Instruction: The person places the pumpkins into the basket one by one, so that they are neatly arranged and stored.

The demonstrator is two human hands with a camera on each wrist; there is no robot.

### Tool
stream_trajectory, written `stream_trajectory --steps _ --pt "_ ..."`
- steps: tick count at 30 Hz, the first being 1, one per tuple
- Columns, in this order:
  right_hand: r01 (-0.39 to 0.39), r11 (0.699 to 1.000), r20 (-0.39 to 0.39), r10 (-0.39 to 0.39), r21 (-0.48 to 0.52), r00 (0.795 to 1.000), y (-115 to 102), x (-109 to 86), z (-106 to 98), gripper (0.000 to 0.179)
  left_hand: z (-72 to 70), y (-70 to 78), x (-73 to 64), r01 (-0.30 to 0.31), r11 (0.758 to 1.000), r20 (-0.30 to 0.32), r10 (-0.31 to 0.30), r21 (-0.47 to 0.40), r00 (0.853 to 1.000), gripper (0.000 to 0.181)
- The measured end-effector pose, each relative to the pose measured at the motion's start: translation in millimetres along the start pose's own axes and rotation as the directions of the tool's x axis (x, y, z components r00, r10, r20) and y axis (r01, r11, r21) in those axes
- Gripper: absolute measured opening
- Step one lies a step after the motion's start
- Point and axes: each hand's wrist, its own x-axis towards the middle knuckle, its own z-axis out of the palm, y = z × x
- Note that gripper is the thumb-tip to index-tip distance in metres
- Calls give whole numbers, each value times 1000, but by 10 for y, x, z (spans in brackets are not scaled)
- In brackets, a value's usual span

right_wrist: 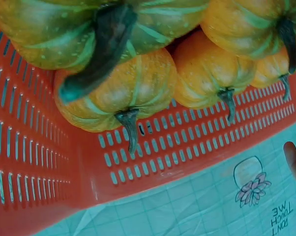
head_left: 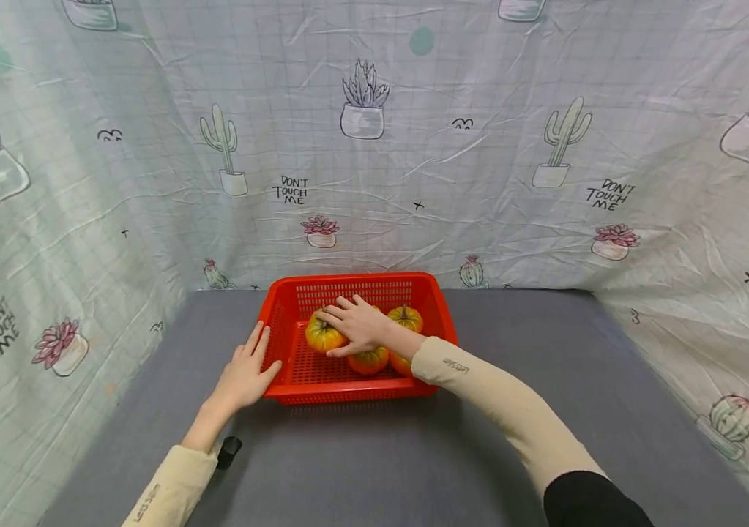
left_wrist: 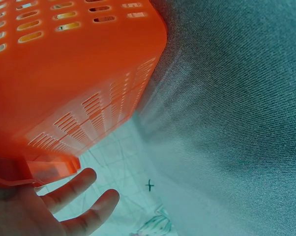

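Observation:
A red plastic basket (head_left: pixel 356 399) with slotted walls holds several small yellow-orange pumpkins (head_left: pixel 369 361) with green stripes and dark stems. My left hand (head_left: pixel 245 372) rests at the basket's left rim, its fingers extended along the outside; two fingertips (left_wrist: pixel 104 200) show past the rim in the left wrist view. Spread over the pumpkins is my right hand (head_left: pixel 362 328), its fingers reaching across the leftmost pumpkin (head_left: pixel 323 335). Close up in the right wrist view, several pumpkins (right_wrist: pixel 116 93) sit against the slotted wall, and one fingertip (right_wrist: pixel 294 160) shows at the right edge.
The basket stands on a grey cloth-covered table (head_left: pixel 374 468), near its back edge. A pale curtain (head_left: pixel 414 161) printed with cacti and potted plants hangs behind and along both sides. A small black object (head_left: pixel 228 452) sits by the left sleeve.

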Motion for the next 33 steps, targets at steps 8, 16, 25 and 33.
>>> stream_trajectory --steps 8,16,25,33 --pt "31 999 56 -32 16 998 -31 8 131 77 -3 13 -4 -2 1000 -5 2 -3 1000 68" --pt "63 998 77 -65 22 995 -101 26 207 74 -4 18 -21 1 1000 -7 -1 -1 1000 69" --pt "66 998 117 -66 1 991 -139 60 207 81 -7 13 -33 2 1000 -1 -2 0 1000 69" --pt "70 997 125 -65 -31 990 -146 59 196 83 -8 16 -34 1 1000 -4 -1 -1 1000 68"
